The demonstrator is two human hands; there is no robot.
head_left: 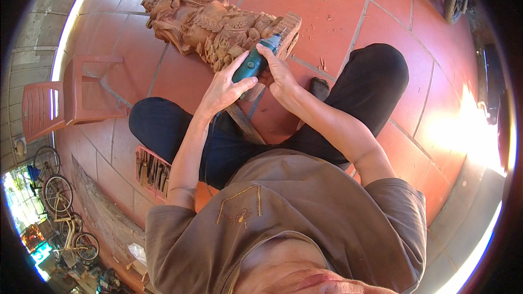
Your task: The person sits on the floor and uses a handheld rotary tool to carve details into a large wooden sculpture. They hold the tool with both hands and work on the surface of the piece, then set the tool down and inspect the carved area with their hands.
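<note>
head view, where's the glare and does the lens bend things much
In the head view, glare whites out part of the floor at far right; in the head view, tile lines curve and the chair looks tipped near the dark rim; in the head view, the carving and tool read fairly clearly.

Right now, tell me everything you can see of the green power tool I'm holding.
The green power tool has a rounded, plastic-looking body with a round detail on its side and a greyish nose. It slants, nose toward the upper right, by the block-like end of the wood carving. The left hand and right hand both hold it. Whether it is running, I cannot tell.
</note>
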